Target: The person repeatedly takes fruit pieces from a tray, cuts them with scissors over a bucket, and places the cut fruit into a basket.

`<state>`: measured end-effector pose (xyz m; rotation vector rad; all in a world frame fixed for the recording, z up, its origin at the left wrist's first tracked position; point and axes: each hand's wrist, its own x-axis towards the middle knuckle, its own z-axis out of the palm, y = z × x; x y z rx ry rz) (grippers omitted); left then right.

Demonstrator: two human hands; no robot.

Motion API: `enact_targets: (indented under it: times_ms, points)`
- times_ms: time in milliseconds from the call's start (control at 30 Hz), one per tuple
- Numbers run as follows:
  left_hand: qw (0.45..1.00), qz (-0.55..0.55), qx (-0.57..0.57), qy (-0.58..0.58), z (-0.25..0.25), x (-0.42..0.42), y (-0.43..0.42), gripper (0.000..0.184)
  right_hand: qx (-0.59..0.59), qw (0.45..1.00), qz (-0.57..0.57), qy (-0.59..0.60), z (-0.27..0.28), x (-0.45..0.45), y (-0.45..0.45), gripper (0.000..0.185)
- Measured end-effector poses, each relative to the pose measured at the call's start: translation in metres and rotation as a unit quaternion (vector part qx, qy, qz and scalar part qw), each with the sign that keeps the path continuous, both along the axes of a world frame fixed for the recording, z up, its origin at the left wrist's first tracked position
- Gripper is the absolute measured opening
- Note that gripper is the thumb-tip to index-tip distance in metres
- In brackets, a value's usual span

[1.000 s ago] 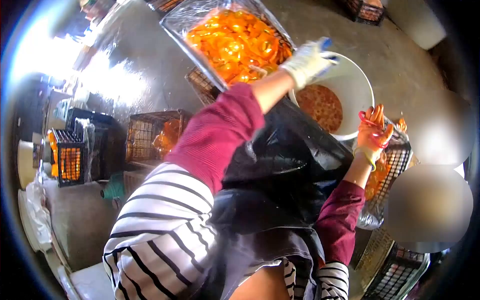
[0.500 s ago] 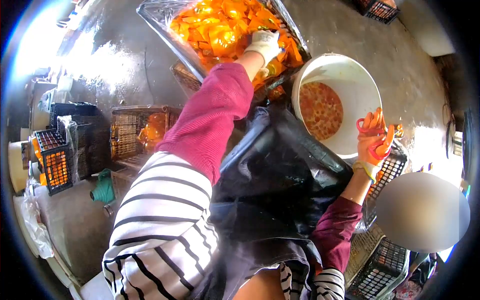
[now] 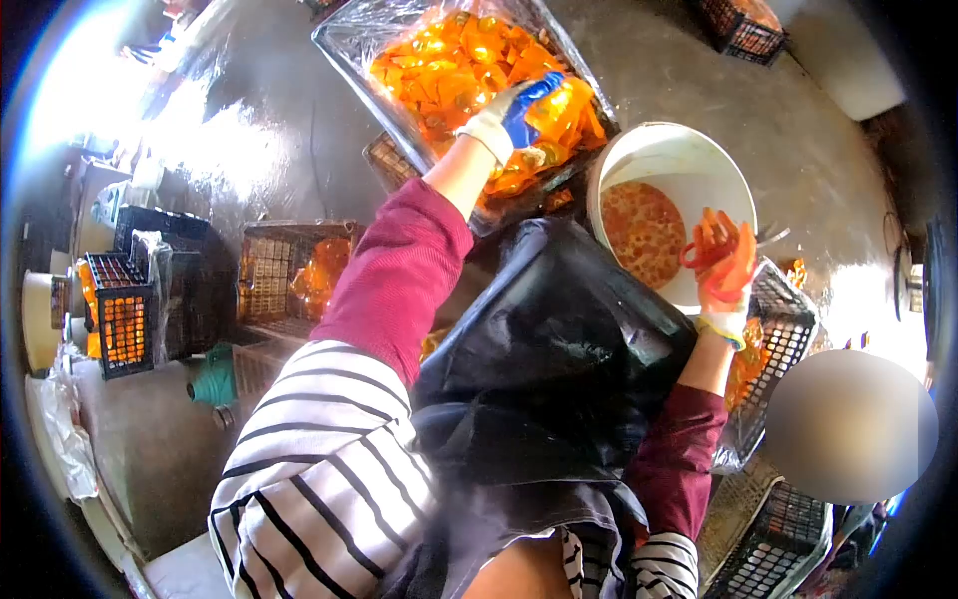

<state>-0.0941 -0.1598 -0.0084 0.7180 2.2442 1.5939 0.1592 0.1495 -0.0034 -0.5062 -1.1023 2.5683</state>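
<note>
In a white and blue glove, my left hand [image 3: 514, 118] grips orange pieces [image 3: 567, 118] over the near right part of a plastic-lined crate [image 3: 349, 75]. Many glossy orange pieces fill this crate. My right hand [image 3: 720, 262], in an orange and white glove, is at the near right rim of a white bucket [image 3: 733, 170]. Red loops of a tool [image 3: 689, 255] circle its thumb and fingers, and a thin metal tip sticks out past the hand. Reddish-orange chunky contents [image 3: 639, 230] lie inside the bucket.
A black crate [image 3: 783, 319] holding orange pieces stands below my right hand. At the left are a brown crate [image 3: 269, 275] and a black crate [image 3: 125, 324]. Another crate [image 3: 748, 30] sits at the top right. A blurred round patch covers the right side.
My left hand went from beside the bucket into the crate's pieces, then rose slightly with some in its grip. My right hand has turned, and the tool's metal tip now shows.
</note>
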Motion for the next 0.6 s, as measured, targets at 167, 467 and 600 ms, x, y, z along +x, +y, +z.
enact_targets:
  times_ms: [167, 467, 600]
  points:
    - [0.998, -0.040, 0.030, 0.031, 0.031, 0.045, 0.065, 0.033, 0.066, 0.991, 0.118, -0.001, -0.009, 0.003, -0.004, 0.048]
    - [0.945, -0.037, -0.046, 0.321, 0.038, 0.072, 0.114, 0.038, 0.330, 0.927, 0.159, -0.077, -0.039, -0.012, -0.032, 0.032]
    - [0.976, -0.088, 0.104, -0.169, 0.049, 0.079, 0.141, 0.032, 0.410, 0.905, 0.115, -0.010, -0.044, -0.013, -0.035, 0.035]
